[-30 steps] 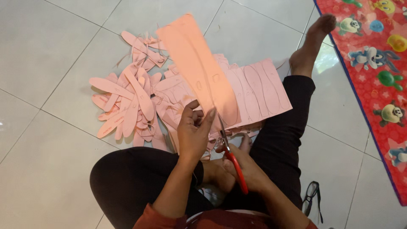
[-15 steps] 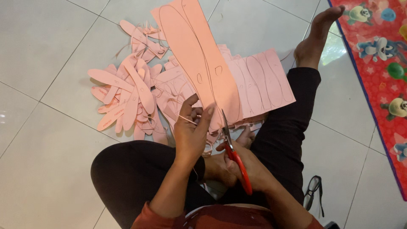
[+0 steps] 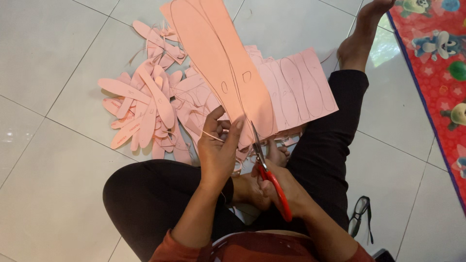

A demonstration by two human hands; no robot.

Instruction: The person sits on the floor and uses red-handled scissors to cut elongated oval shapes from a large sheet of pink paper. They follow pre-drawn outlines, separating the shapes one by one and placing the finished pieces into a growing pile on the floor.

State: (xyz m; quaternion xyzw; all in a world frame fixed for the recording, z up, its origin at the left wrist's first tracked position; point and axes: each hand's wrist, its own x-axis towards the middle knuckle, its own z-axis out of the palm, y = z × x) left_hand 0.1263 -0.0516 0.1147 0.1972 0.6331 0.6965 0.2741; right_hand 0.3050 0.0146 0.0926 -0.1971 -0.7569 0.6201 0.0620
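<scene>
I sit cross-legged on a tiled floor. My left hand (image 3: 219, 145) pinches the near end of a long pink foam sheet (image 3: 213, 53) marked with drawn sole outlines, holding it up and away from me. My right hand (image 3: 284, 187) grips red-handled scissors (image 3: 266, 167), whose blades bite into the sheet's near edge just right of my left thumb. A thin pink offcut curls under my left fingers.
A pile of cut pink sole shapes (image 3: 145, 106) lies on the floor to the left. Another pink sheet with drawn outlines (image 3: 303, 90) rests beyond my knee. A colourful red play mat (image 3: 437, 63) is at the right. Black glasses (image 3: 360, 213) lie by my right leg.
The held pink sheet has lifted and stretched farther up the view. My hands and the scissors stay in about the same place at its near end.
</scene>
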